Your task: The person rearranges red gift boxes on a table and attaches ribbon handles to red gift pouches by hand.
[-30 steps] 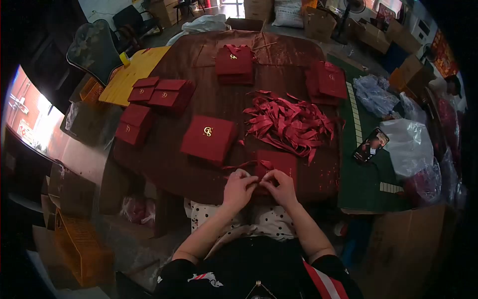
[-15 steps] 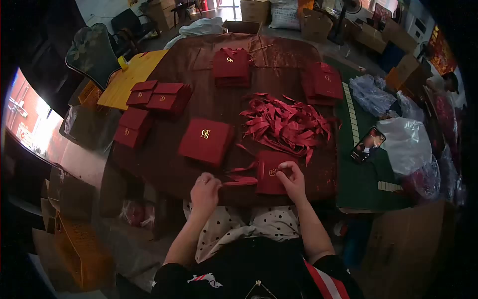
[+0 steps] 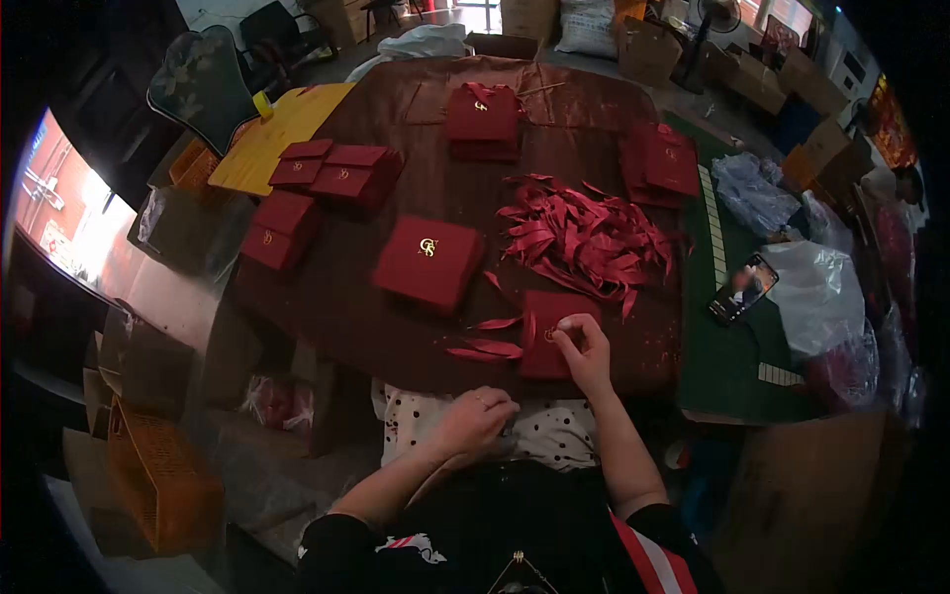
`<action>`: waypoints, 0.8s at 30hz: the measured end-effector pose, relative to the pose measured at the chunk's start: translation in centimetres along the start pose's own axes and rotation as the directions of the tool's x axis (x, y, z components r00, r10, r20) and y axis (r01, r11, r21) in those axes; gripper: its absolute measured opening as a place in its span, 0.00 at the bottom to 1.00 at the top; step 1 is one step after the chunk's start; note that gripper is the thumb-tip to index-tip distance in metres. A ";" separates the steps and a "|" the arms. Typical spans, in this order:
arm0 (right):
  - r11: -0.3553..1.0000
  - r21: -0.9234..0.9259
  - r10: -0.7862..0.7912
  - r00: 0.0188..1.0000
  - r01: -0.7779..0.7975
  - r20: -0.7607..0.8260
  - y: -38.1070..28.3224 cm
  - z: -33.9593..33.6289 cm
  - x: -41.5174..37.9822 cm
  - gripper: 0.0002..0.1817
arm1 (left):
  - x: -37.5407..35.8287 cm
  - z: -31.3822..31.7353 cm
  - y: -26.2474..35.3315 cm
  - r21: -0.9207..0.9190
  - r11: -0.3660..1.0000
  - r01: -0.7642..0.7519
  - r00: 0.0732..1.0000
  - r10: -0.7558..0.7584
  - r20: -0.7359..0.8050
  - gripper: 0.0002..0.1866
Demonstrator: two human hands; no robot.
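A small red bag with a gold emblem lies near the table's front edge, and my right hand rests over its right side. Thumb and forefinger there are pinched together; what they hold, if anything, is too small to make out. Loose red ribbon ends stick out to the left of that bag. My left hand is just below the table edge, over the lap, with its fingers curled closed and their contents hidden. Behind the bag lies a tangled heap of red ribbons.
A stack of red bags stands left of the heap. More stacks are at the far left, the back and the right. A phone and clear plastic bags lie on the green surface at right.
My left hand has moved away from the ribbon ends, rightward and down below the table edge. My right hand stays over the bag. The whole view has shifted slightly.
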State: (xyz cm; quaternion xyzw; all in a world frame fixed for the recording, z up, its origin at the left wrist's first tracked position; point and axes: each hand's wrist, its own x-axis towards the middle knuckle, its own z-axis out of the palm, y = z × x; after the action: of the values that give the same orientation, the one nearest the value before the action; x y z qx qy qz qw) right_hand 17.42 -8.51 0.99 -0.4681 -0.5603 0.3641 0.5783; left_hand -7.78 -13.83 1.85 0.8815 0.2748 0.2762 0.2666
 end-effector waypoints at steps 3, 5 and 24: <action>0.996 0.074 0.046 0.999 -0.044 -0.021 0.9 0.1 -0.2 0.05 | -1.6 4.3 -1.7 0.393 0.871 0.296 0.820 -0.443 0.363 0.14; 1.000 0.008 0.019 0.999 -0.018 -0.047 1.2 0.0 -0.2 0.05 | -4.1 15.7 -14.5 0.301 0.845 0.441 0.822 -0.515 0.242 0.24; 0.997 0.071 0.025 0.996 -0.019 -0.086 0.9 0.4 -0.4 0.03 | 2.9 8.2 -14.7 0.252 0.801 0.543 0.655 -0.592 0.470 0.22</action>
State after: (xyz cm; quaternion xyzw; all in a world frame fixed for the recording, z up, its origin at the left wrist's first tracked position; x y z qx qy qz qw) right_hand 17.11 -8.55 0.00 -0.4689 -0.5165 0.3691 0.6141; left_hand -5.48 -4.24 -12.09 0.8027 0.4643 -0.0859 0.3643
